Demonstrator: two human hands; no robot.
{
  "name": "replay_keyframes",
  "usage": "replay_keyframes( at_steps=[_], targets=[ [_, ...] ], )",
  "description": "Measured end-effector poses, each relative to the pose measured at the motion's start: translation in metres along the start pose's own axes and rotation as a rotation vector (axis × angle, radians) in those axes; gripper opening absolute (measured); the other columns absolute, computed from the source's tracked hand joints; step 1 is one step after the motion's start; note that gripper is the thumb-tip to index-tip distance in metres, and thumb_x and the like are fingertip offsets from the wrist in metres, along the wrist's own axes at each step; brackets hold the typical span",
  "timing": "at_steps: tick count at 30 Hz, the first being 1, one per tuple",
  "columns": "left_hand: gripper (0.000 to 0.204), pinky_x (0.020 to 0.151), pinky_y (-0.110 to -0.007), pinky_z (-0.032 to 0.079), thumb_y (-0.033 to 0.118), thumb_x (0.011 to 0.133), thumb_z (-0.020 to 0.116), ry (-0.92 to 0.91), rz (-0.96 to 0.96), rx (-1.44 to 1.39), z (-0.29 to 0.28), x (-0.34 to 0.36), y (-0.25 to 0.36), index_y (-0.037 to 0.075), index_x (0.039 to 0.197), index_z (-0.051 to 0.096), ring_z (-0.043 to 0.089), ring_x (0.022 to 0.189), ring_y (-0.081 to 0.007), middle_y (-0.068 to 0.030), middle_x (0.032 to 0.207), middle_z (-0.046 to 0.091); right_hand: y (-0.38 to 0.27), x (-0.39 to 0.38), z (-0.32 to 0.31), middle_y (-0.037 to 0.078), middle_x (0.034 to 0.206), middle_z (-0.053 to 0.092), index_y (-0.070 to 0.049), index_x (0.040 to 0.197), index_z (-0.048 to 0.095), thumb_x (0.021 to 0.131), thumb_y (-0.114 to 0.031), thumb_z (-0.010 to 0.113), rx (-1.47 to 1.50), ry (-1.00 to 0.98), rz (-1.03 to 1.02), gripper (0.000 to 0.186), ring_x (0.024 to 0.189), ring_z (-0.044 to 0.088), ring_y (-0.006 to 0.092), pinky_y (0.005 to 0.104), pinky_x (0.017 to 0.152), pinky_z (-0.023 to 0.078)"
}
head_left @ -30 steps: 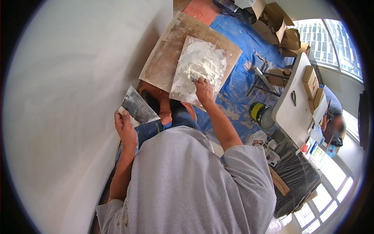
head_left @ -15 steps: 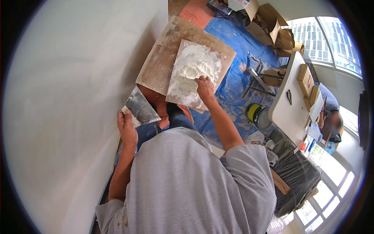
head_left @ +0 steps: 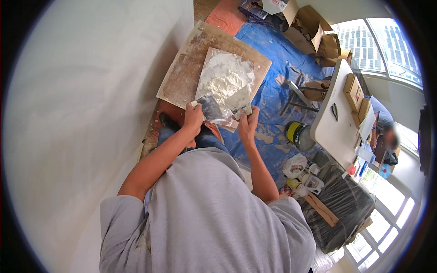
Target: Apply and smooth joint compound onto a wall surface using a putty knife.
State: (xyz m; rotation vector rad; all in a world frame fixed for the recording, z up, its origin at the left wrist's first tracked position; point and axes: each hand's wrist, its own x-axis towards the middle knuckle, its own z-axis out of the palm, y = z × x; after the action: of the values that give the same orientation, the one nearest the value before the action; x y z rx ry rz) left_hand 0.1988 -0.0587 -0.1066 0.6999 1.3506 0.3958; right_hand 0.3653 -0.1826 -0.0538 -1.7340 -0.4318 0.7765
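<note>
Paste, white, heaped on a board at twelve o'clock; your left hand gripping a dark blade, your right hand gripping a pale blade; bucket at three o'clock.

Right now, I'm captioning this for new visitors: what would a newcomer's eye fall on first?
Probably the white, paste-like heap on the board, upper centre. Just below it, the left grip holds a dark flat blade and the right grip a paler one. Then the bright blue sheeting on the floor, right of the board.
</note>
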Motion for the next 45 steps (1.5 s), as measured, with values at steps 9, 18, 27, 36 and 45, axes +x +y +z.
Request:
replay_keyframes(
  at_steps=[9, 18, 27, 36, 45],
  targets=[
    [0.024, 0.060, -0.037, 0.061, 0.012, 0.098, 0.047, -0.100, -0.098, -0.155, 0.039, -0.022, 0.018, 0.005, 0.121, 0.048, 0.068, 0.090, -0.0218, -0.0093, 0.109, 0.062, -0.029, -0.049, 0.008, 0.026, 0.116, 0.067, 0.002, 0.132, 0.050, 0.085, -0.006, 0.078, -0.465, 0.054, -0.477, 0.055, 0.099, 0.070, 0.0388, 0.0390, 0.083, 0.056],
    [0.024, 0.062, -0.039, 0.058, 0.019, 0.102, 0.050, -0.124, -0.136, -0.236, 0.045, -0.020, 0.024, 0.009, 0.124, 0.049, 0.066, 0.092, -0.0230, -0.0090, 0.113, 0.062, -0.025, -0.039, -0.010, 0.020, 0.130, 0.063, -0.002, 0.131, 0.056, 0.071, -0.017, 0.089, -0.668, -0.108, -0.473, 0.070, 0.113, 0.064, 0.0401, 0.0434, 0.092, 0.054],
    [0.023, 0.075, -0.042, 0.051, 0.023, 0.102, 0.055, -0.234, -0.205, -0.278, 0.044, -0.016, 0.051, 0.017, 0.124, 0.054, 0.057, 0.105, -0.0197, -0.0035, 0.119, 0.059, 0.011, -0.018, -0.031, 0.023, 0.117, 0.067, -0.003, 0.127, 0.059, 0.089, 0.010, 0.050, -0.735, -0.037, -0.376, 0.041, 0.107, 0.067, 0.0405, 0.0482, 0.090, 0.053],
    [0.019, 0.048, -0.021, 0.047, 0.019, 0.101, 0.055, -0.338, -0.680, -0.342, 0.022, 0.008, 0.032, 0.004, 0.111, 0.059, 0.058, 0.068, -0.0148, -0.0075, 0.090, 0.062, 0.023, 0.054, -0.040, 0.000, 0.113, 0.065, -0.011, 0.125, 0.055, 0.110, -0.024, 0.041, 0.680, 0.100, 0.489, 0.025, 0.090, 0.063, 0.0137, 0.0312, 0.069, 0.053],
    [0.017, 0.042, -0.017, 0.045, 0.013, 0.103, 0.051, -0.470, -0.741, -0.459, 0.048, -0.010, 0.042, -0.004, 0.103, 0.056, 0.057, 0.062, -0.0132, -0.0098, 0.083, 0.060, 0.048, 0.039, -0.018, 0.001, 0.106, 0.065, -0.014, 0.117, 0.058, 0.108, -0.027, 0.048, 0.662, -0.028, 0.701, 0.018, 0.086, 0.061, 0.0131, 0.0333, 0.071, 0.051]
  ],
)
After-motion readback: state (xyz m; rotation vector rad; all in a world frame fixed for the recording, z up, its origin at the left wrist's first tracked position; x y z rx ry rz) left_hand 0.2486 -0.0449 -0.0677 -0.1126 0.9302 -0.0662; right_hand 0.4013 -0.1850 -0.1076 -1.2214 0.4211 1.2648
